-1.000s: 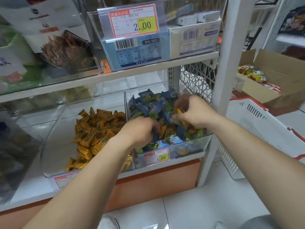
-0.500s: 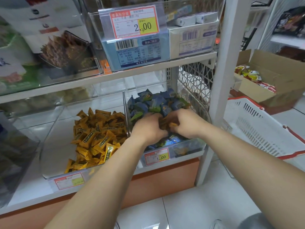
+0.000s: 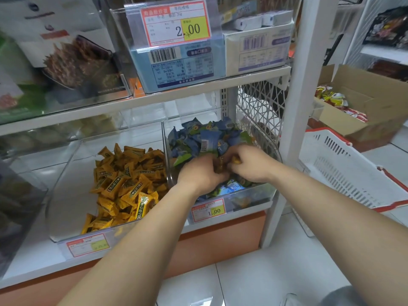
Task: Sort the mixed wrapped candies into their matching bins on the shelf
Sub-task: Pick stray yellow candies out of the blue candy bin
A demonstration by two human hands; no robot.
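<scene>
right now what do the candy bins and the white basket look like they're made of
Candy bins: clear rigid plastic, likely acrylic, glossy; the shelf shows through and the walls catch reflections. Basket: white moulded plastic, duller finish, with slotted sides and a red rim.

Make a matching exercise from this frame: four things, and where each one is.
Things:
1. yellow candies
2. blue candies
3. basket
4. carton

Places:
A. right bin
B. left bin
C. behind the basket, far right
D. just right of the shelf post

Pairs: 1-B, 2-A, 3-D, 4-C
</scene>
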